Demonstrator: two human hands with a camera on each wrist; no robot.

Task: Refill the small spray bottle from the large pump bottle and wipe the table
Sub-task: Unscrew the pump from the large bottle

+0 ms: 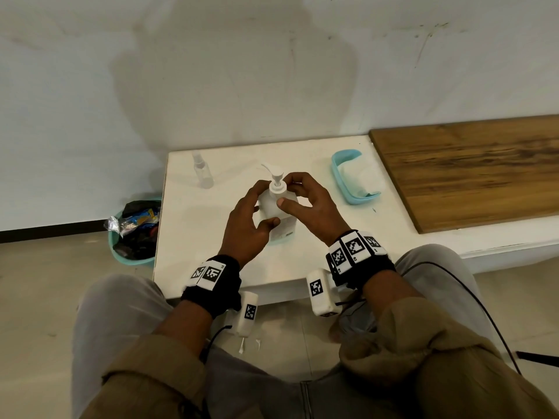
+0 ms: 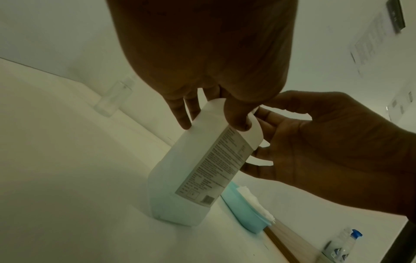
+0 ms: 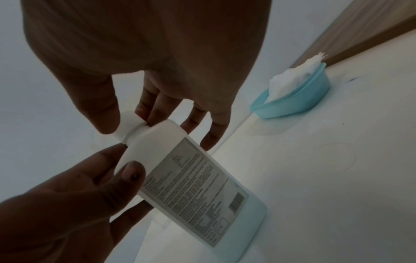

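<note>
Pump bottle [image 1: 276, 214] stands upright on the white table [image 1: 211, 267], centre, right in front of me. My left hand [image 1: 246, 225] wraps the body, thumb on the front and fingers round the far side, to keep it from turning. My right hand [image 1: 308, 204] pinches the white collar under the pump head with thumb and fingertips, other fingers loosely spread. I read that as unscrewing the pump so I can pour; not off yet. Small spray bottle [image 1: 202, 170] waits upright at the back left of the table, well apart, cap on, looks near empty. Blue tray [image 1: 348, 189] with white tissues sits to the right, probably for the wipe later. Bin [image 1: 133, 255] with trash on the floor at left.
</note>
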